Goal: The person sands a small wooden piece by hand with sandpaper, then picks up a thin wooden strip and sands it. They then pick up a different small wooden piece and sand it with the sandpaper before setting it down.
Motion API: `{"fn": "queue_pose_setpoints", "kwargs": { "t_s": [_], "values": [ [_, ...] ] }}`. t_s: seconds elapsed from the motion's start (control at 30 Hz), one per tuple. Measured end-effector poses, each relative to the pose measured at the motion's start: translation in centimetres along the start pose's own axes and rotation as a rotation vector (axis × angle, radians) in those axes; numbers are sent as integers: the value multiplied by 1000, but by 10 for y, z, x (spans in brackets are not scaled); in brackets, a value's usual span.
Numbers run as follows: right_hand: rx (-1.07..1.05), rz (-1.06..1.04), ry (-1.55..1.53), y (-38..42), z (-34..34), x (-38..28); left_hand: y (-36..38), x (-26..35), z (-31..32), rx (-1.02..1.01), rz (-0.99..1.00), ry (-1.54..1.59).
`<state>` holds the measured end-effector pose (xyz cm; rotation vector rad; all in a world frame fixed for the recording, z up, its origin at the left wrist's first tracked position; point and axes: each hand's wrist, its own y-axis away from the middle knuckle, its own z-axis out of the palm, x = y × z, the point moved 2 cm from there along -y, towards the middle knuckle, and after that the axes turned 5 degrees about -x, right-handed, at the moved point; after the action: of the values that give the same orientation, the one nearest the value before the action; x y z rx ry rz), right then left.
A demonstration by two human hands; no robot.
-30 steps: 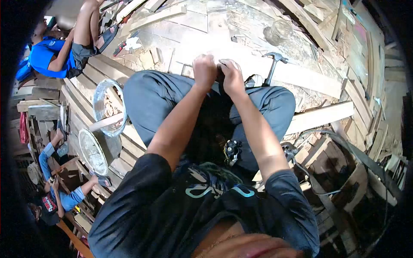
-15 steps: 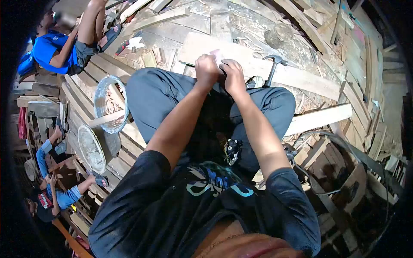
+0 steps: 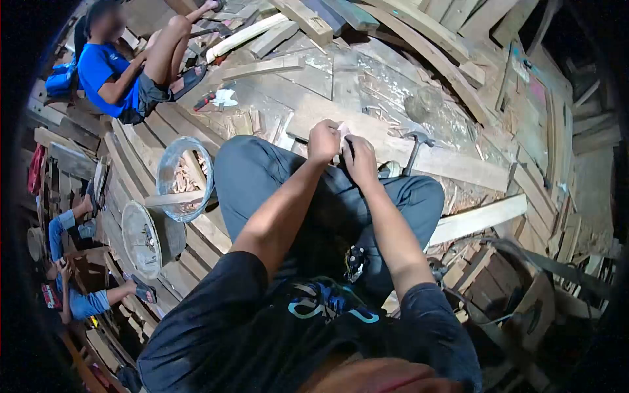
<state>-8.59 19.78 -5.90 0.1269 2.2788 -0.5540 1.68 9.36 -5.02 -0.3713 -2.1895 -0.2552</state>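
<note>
Both hands are close together above my crossed legs, at the near edge of a pale wooden board (image 3: 458, 164). My left hand (image 3: 324, 141) is closed, its fingers pinching a small pale pinkish piece (image 3: 343, 129). Right beside it, my right hand (image 3: 360, 157) has curled fingers that meet the same piece from the other side. What the piece is stays too small to tell. A claw hammer (image 3: 417, 149) lies on the board just right of my right hand.
At the left stand a clear bucket (image 3: 211, 177) with wood scraps and a second bucket (image 3: 124, 229). One person in blue (image 3: 108, 72) sits at the upper left, another (image 3: 85, 304) at the lower left. Planks (image 3: 481, 219) and a dark cable lie at the right.
The view has shifted, so the hands, board and buckets appear lower. My hands remain together at the small piece, with the right hand's fingers slightly changed in pose.
</note>
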Motion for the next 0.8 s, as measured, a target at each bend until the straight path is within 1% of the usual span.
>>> {"fn": "queue_pose_setpoints", "kwargs": {
  "t_s": [0.07, 0.1, 0.13, 0.2, 0.23, 0.33, 0.37, 0.4, 0.47, 0.5, 0.6, 0.63, 0.67, 0.7, 0.73, 0.8],
  "values": [
    [57, 155, -174, 1, -4, -4, 1, 10, -4, -104, 66, 18],
    [3, 139, -114, -1, -10, -9, 2, 17, -8, -256, 155, 81],
    [-6, -3, -75, -1, -8, -3, 1, 26, -10, -301, 185, -19],
    [35, -61, -11, -1, -8, -6, 0, 42, -20, -300, 400, -271],
    [68, -44, -17, 1, -8, -6, -2, 47, -23, -434, 386, -339],
    [43, -58, -71, 1, -7, -4, -7, 73, -35, -674, 488, -695],
    [109, -101, -92, 2, -6, -4, -8, 87, -43, -728, 641, -863],
    [31, -64, -139, 0, -9, -5, -11, 105, -51, -743, 838, -976],
    [159, -91, -65, 5, 0, 4, -5, 171, -76, -822, 896, -1043],
    [39, -21, -6, 4, -2, 6, 2, 207, -87, -762, 1011, -1106],
    [-26, 78, -92, 3, -8, 0, 37, 331, -117, -605, 1343, -1247],
    [26, 19, -8, 4, 1, 8, 56, 365, -128, -525, 1479, -1091],
    [140, -75, 91, 10, 8, 15, 72, 399, -128, -505, 1529, -1075],
    [96, -32, 59, 10, 5, 11, 89, 433, -127, -491, 1564, -1183],
    [54, 15, 27, 8, 2, 9, 109, 457, -135, -432, 1694, -1009],
    [69, -20, -43, 3, 5, 14, 148, 498, -148, -468, 1748, -1059]
  ]
}}
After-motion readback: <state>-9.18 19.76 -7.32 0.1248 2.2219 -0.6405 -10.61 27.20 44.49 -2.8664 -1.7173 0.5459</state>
